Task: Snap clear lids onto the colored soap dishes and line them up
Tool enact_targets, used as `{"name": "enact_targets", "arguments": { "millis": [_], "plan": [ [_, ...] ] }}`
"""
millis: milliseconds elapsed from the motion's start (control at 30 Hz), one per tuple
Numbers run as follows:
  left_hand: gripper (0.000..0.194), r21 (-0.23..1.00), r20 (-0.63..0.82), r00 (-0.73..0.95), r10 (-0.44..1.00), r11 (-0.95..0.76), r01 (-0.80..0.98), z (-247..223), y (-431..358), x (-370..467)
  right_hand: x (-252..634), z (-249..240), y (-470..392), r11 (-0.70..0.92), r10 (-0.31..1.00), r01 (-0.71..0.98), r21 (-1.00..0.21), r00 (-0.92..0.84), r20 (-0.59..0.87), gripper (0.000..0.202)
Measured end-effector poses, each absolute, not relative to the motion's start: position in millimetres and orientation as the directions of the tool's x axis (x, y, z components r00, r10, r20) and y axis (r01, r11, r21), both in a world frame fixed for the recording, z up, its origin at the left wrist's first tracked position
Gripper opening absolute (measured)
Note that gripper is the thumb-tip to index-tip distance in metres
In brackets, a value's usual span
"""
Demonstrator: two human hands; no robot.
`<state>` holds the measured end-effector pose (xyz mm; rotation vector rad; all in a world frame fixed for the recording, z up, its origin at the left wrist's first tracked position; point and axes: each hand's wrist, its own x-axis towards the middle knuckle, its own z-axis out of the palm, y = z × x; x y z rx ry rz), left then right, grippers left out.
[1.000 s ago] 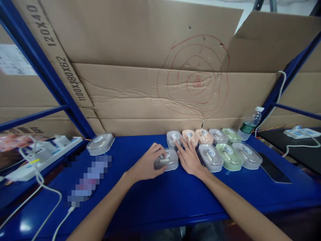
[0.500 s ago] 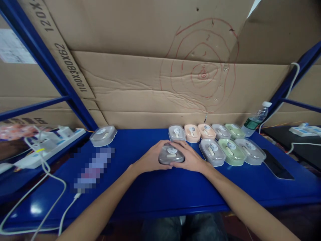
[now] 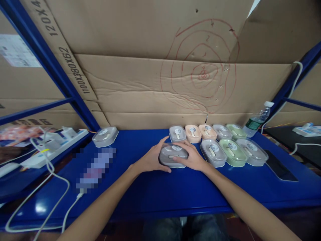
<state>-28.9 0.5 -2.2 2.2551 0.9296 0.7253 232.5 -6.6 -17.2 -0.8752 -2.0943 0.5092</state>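
A grey lidded box (image 3: 167, 157) with a clear cover, a round sticker and a small pale bar on top is between my two hands, low over the blue table. Around its left end curves my left hand (image 3: 150, 157), thumb at the near lower edge and forefinger raised at the far side; its other fingers are partly hidden. My right hand (image 3: 194, 157) grips the right end, thumb across the front of the lid and fingers over the far edge. Just beyond stands another grey box (image 3: 177, 134), and a further grey box (image 3: 213, 153) lies right of my right hand.
Orange boxes (image 3: 193, 134), green boxes (image 3: 232, 153) and grey ones stand in two rows at the right. Behind them is a water bottle (image 3: 257, 120); a dark phone (image 3: 281, 165) lies beside. At left are a lone grey box (image 3: 105, 136), a blurred-out item (image 3: 96, 170), cables and power strips.
The box has turned, so its long side now faces me. My left thumb and forefinger have spread further apart, and my right thumb has moved up onto the lid. The view has shifted slightly.
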Motion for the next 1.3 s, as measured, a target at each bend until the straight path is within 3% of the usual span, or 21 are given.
{"name": "enact_targets", "arguments": {
  "millis": [133,267,400,500,600,733,1033,1167,1300],
  "plan": [
    [0.14,0.653,0.21,0.586,0.783,-0.558,0.512,-3.3,0.6,-33.0,235.0,-14.6,-8.7,0.694,0.719,0.448,-0.563,-0.452,0.527,0.064],
    [0.136,0.606,0.216,0.561,0.799,-0.56,0.565,-6.4,5.3,-36.6,240.7,-3.0,-14.7,0.742,0.662,0.466,-0.483,-0.389,0.641,0.06],
    [0.11,0.529,0.296,0.58,0.759,-0.636,0.562,-10.2,13.1,-40.2,244.0,9.8,-27.1,0.828,0.529,0.455,-0.329,-0.435,0.729,0.065],
    [0.097,0.488,0.319,0.617,0.719,-0.683,0.543,-10.6,16.4,-42.8,239.3,11.8,-36.9,0.899,0.408,0.391,-0.198,-0.583,0.702,0.071],
    [0.102,0.49,0.284,0.636,0.717,-0.679,0.547,-8.1,18.2,-46.9,230.7,6.7,-44.4,0.935,0.325,0.338,-0.11,-0.687,0.65,0.074],
    [0.109,0.505,0.21,0.637,0.741,-0.641,0.579,-4.3,21.2,-55.1,222.4,-0.8,-50.2,0.924,0.35,0.378,-0.057,-0.777,0.524,0.081],
    [0.098,0.567,0.189,0.605,0.773,-0.589,0.576,1.4,20.0,-59.6,216.9,-0.5,-56.4,0.902,0.412,0.425,-0.073,-0.799,0.439,0.079],
    [0.092,0.576,0.223,0.586,0.779,-0.59,0.565,1.9,18.5,-55.9,219.6,6.6,-52.6,0.894,0.442,0.411,-0.177,-0.747,0.496,0.073],
    [0.096,0.591,0.227,0.566,0.792,-0.574,0.566,0.8,16.2,-52.5,230.9,6.2,-34.5,0.797,0.591,0.502,-0.335,-0.531,0.608,0.052]
  ]
}}
